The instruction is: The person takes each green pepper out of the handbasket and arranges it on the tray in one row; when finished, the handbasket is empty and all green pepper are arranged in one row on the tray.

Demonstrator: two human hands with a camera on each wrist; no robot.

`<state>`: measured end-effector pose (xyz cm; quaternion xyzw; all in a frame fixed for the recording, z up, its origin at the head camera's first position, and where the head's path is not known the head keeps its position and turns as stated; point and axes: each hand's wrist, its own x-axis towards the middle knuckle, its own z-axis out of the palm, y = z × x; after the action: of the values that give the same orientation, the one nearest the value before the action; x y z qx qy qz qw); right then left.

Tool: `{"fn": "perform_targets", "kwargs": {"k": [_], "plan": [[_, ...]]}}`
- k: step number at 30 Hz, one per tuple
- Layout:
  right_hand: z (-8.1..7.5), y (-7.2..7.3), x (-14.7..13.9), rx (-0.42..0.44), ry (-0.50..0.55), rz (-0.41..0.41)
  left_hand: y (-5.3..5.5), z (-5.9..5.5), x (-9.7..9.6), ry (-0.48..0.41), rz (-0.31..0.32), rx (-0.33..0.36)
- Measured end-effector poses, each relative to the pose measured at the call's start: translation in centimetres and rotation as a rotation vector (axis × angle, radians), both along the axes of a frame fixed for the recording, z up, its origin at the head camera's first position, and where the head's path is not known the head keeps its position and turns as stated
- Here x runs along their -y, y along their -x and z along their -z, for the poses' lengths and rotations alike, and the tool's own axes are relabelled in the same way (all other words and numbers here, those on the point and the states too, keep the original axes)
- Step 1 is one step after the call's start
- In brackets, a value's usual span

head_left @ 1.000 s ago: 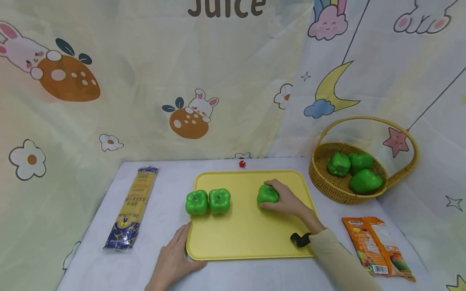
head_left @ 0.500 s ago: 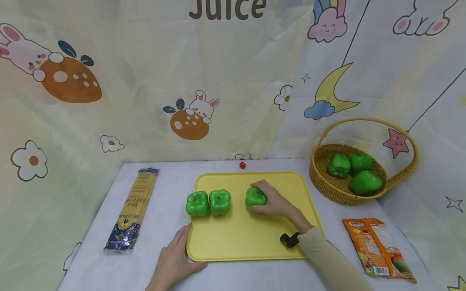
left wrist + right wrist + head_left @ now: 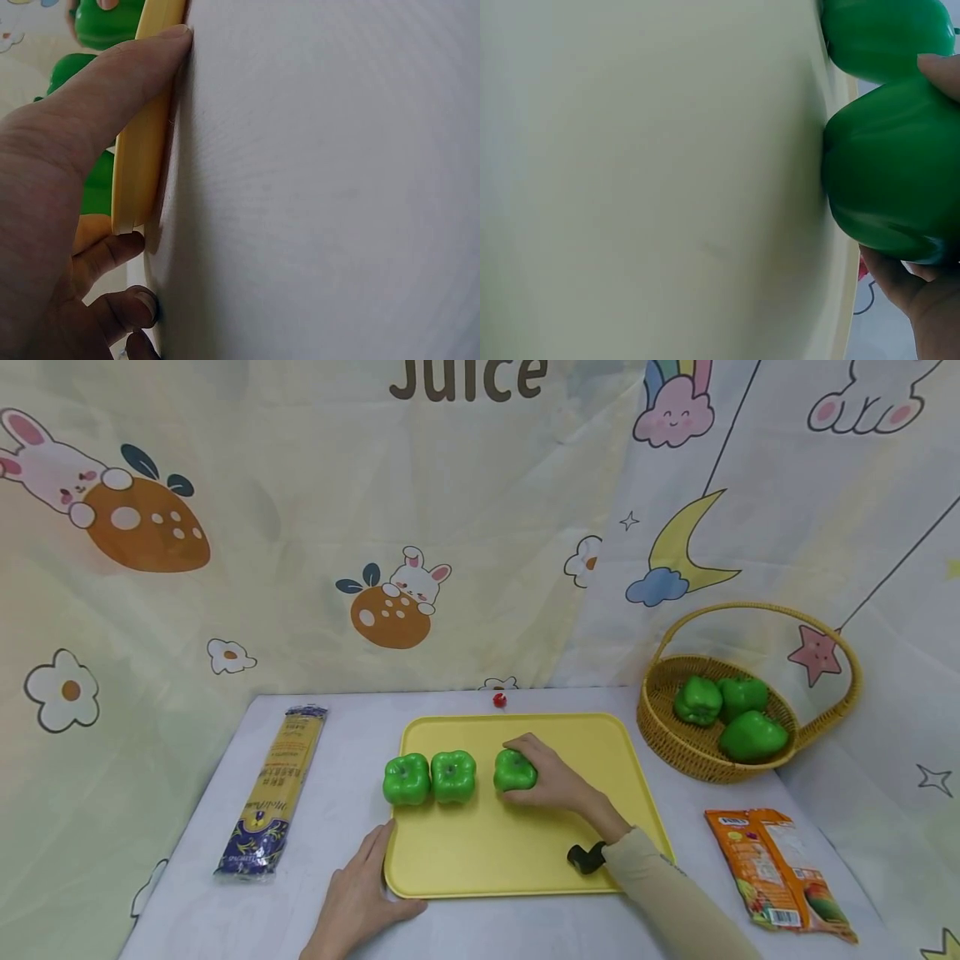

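My right hand (image 3: 551, 777) grips a green bell pepper (image 3: 510, 770) from its right side, low over the yellow tray (image 3: 525, 852). In the right wrist view, fingers and thumb lie on opposite sides of that pepper (image 3: 896, 169), which is on or just above the tray surface; which one I cannot tell. To its left, two more green bell peppers stand side by side: one (image 3: 453, 776) on the tray, the other (image 3: 407, 779) at its left edge. My left hand (image 3: 360, 889) rests at the tray's front left corner, its thumb (image 3: 127, 79) straight along the front rim.
A wicker basket (image 3: 675, 747) with three green peppers stands at the back right. An orange packet (image 3: 780, 872) lies right of the tray, a spaghetti pack (image 3: 273, 793) left of it. A small red object (image 3: 499, 700) sits behind the tray. A black piece (image 3: 585, 858) is at the right wrist.
My right hand has moved left across the tray with the bell pepper, toward the other two, slowing lately. The left hand has stayed at the tray corner.
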<state>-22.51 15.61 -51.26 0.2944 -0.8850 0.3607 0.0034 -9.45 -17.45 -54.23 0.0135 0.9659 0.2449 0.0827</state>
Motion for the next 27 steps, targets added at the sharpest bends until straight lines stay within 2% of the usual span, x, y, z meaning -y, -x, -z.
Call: {"fn": "perform_targets", "kwargs": {"k": [10, 27], "plan": [[0.3, 0.0, 0.6, 0.038, -0.013, -0.001, -0.1, 0.0, 0.0, -0.003, 0.006, -0.011], [0.1, -0.2, 1.8, 0.051, -0.002, -0.038, 0.0, 0.0, 0.0, -0.001, 0.008, -0.007]]}}
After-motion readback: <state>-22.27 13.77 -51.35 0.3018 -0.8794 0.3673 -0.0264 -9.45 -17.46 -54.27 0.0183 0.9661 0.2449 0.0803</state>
